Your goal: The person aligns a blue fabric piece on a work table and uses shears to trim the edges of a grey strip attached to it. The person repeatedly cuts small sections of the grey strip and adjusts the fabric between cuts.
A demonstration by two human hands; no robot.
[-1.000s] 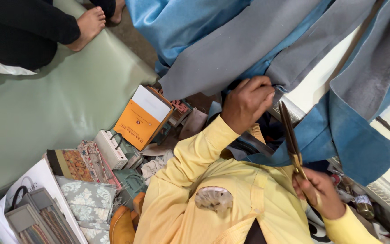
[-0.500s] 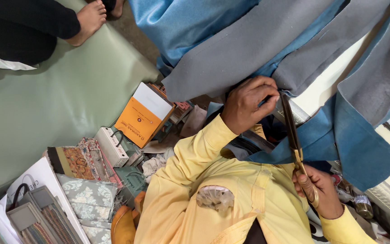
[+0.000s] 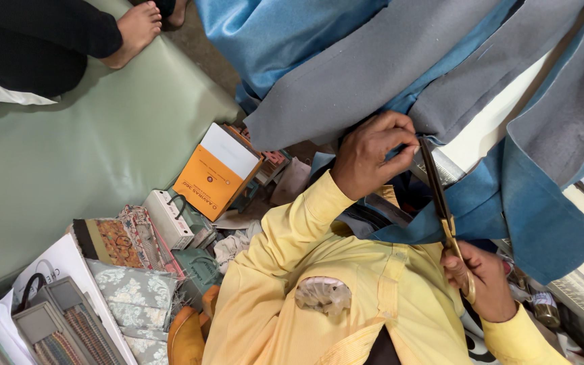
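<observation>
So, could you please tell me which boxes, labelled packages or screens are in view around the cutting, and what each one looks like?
Orange and white box: flat rectangular carton, tilted on the clutter left of the left hand.
White box: small long carton with dark print, lower left of the orange one.
Teal packet: small, among the fabric samples below.
Screens: none visible.

Two hands are in view: the left hand (image 3: 373, 159) at twelve o'clock, the right hand (image 3: 479, 278) at four. One pair of scissors (image 3: 441, 203), one orange box (image 3: 217, 172) at nine, perhaps three fabric swatches (image 3: 133, 270) at seven, and one bare foot (image 3: 133, 30) at eleven.
</observation>
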